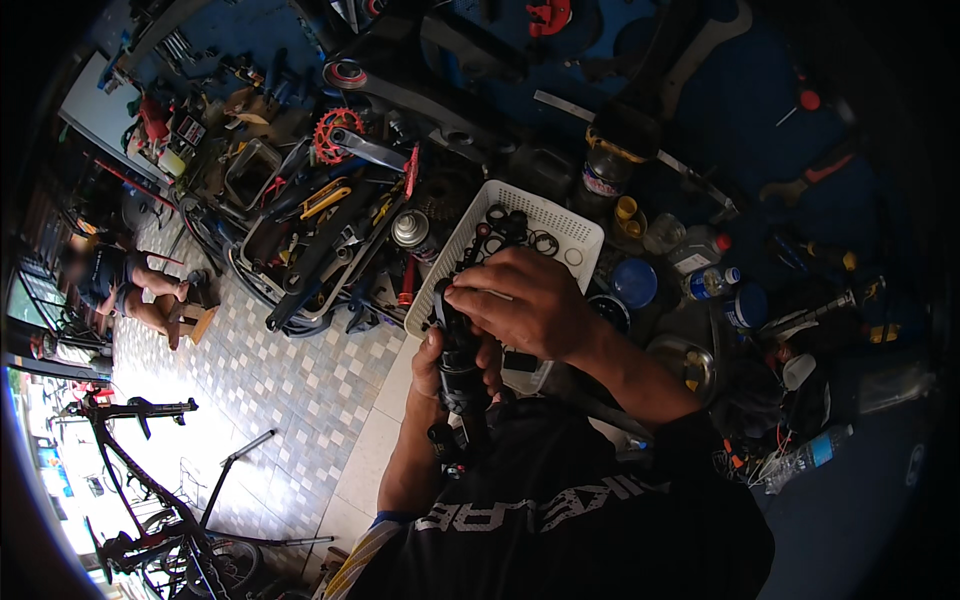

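Note:
A black cylindrical bicycle part that looks like a rear shock [461, 375] stands nearly upright in front of my chest. My left hand [430, 366] is wrapped round its middle, with the thumb along one side. My right hand [530, 300] reaches over from the right, its bent fingers closed at the upper end of the shock. Whether those fingertips also pinch a smaller piece is hidden. Just beyond my hands lies a white perforated plastic basket [575, 222] holding several black rings [545, 243] and small dark parts. My right hand and forearm cover part of this basket.
Left of the basket are a spray can [410, 230], a red chainring with crank [338, 135] and a heap of tools. Jars, bottles and a blue lid [634, 283] crowd the right. A bicycle frame [150, 490] stands lower left; another person [130, 285] sits far left.

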